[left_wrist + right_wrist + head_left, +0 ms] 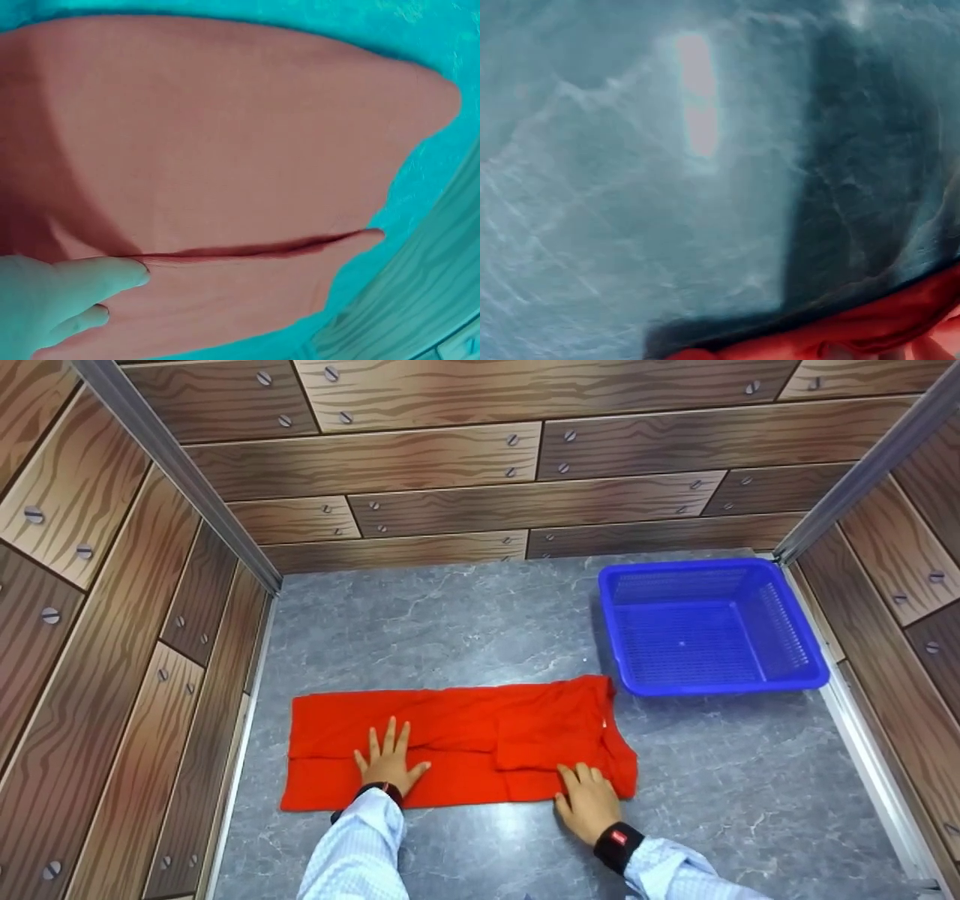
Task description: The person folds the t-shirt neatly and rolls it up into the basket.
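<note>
A red shirt (457, 712) lies folded into a long strip on the grey marbled surface, its neckline at the right end with a small pale label. My left hand (388, 765) rests flat on the left half, fingers spread. In the left wrist view two of its fingertips touch the shirt (225, 142) beside a fold line. Near the neckline, my right hand (589, 804) rests on the front edge, fingers on the cloth and thumb beside the edge. Only a strip of red cloth (780, 349) shows at the bottom of the right wrist view, with that hand mostly hidden.
A blue plastic basket (622, 667) stands at the back right, just beyond the shirt's neckline end. Wood-patterned panels (450, 457) wall the grey surface (420, 622) at the back and both sides, with metal strips (862, 750) along the edges.
</note>
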Tool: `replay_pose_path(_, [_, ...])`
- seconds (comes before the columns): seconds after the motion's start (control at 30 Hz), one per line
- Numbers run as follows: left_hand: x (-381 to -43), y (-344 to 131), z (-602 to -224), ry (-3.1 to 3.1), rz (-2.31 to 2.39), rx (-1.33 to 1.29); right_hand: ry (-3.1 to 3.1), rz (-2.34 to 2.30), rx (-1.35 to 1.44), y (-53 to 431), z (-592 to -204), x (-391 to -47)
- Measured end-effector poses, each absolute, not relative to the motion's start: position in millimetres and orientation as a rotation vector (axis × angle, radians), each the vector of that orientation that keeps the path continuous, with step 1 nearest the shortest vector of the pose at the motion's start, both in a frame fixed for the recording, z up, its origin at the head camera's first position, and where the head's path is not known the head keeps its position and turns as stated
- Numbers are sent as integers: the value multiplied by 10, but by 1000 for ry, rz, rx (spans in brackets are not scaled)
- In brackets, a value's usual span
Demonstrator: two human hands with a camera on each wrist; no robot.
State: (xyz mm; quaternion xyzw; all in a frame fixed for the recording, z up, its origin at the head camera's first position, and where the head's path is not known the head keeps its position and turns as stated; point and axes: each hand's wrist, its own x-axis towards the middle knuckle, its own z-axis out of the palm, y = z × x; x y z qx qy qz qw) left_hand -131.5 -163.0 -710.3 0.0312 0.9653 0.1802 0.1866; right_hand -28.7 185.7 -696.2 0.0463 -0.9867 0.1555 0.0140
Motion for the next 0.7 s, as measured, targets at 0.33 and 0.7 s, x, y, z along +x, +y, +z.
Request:
replay_pose_path(0.33, [-1327, -1673, -7012, 2701, 454, -155, -3059, 579, 233, 1782, -6923, -913])
replay_pose_path(0.7, [-1224, -1523, -7045, 2847, 323, -108, -3193, 630, 104, 1997, -6998, -1412])
